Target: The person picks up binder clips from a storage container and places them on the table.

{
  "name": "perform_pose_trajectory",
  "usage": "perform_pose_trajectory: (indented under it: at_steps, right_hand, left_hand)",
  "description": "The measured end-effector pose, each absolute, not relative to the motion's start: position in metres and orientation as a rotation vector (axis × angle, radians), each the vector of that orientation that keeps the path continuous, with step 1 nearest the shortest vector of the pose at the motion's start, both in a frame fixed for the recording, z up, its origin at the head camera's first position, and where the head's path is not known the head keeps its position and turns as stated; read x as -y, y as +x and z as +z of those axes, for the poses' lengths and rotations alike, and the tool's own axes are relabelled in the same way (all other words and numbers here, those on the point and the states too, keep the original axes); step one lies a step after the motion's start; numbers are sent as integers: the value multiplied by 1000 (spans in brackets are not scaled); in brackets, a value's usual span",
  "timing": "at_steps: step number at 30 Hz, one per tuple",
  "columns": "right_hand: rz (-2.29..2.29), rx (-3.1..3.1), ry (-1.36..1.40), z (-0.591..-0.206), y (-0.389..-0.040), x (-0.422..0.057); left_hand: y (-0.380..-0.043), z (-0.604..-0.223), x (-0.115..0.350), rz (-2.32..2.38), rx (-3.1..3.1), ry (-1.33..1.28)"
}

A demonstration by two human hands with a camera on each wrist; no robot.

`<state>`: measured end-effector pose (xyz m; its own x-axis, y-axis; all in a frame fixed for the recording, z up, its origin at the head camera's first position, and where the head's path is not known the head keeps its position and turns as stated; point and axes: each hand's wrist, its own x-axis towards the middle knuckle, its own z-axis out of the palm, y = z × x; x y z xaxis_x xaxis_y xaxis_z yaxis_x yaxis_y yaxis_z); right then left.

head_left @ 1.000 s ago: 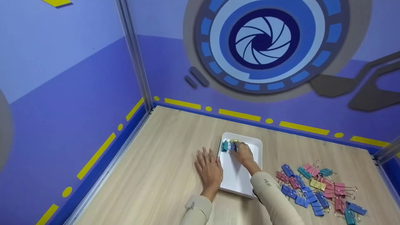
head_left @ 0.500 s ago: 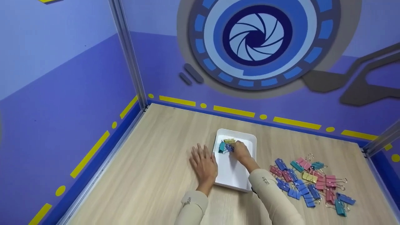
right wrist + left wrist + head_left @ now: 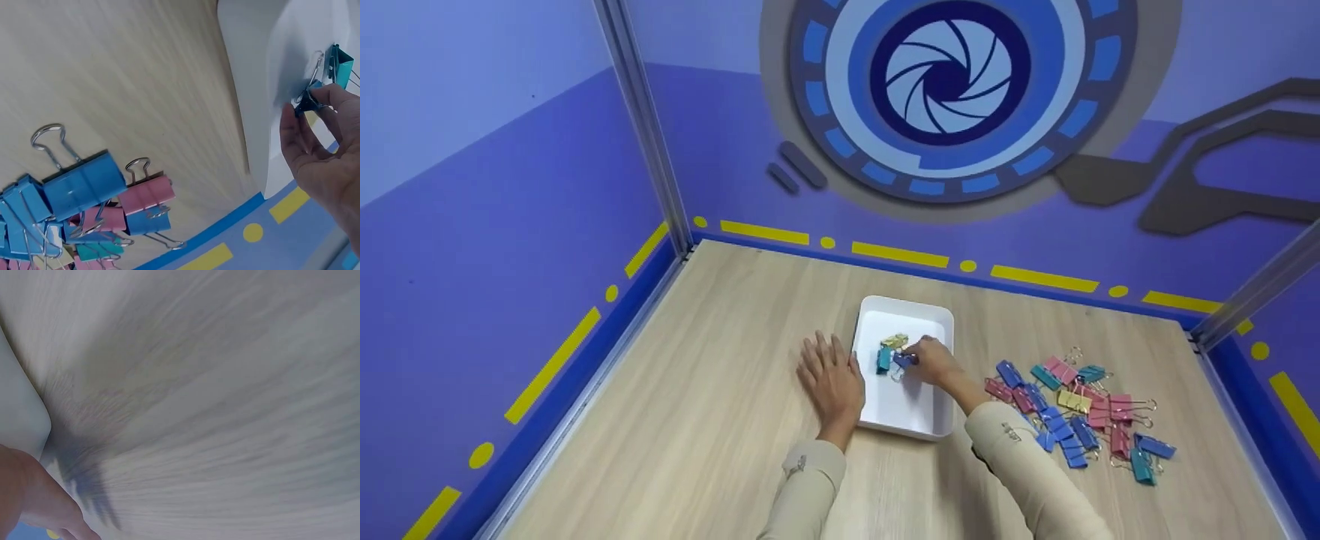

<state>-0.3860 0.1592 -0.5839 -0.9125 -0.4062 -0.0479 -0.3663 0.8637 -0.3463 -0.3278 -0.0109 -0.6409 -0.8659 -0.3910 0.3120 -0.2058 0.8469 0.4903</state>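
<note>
Inside the white tray, my right hand pinches a dark blue binder clip between thumb and fingertips. In the right wrist view that binder clip hangs tilted from the fingertips with its wire handle sticking out. Close beside it stands a teal binder clip, and a yellow binder clip lies just behind them. My left hand rests flat on the table at the tray's left wall, fingers spread. Only part of the left hand shows in the left wrist view.
To the right of the tray, a loose pile of several binder clips in blue, pink, teal and yellow lies on the wooden table. Blue-purple walls stand along the back and left edges.
The blue clip in my right hand has turned and come slightly nearer within the tray, and the teal clip now sits lower, away from the yellow one. My head view has shifted right.
</note>
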Motion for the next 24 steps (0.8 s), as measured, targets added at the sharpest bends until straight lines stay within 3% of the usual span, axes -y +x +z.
perform_pose_trajectory:
  at_steps: [13, 24]
  right_hand:
    - [-423, -3022, -683, -561, -376, -174]
    - [-14, -3129, -661, -538, -369, -185]
  left_hand:
    - [-328, -641, 11, -586, 2665, 449]
    - [-327, -640, 10, -647, 2671, 460]
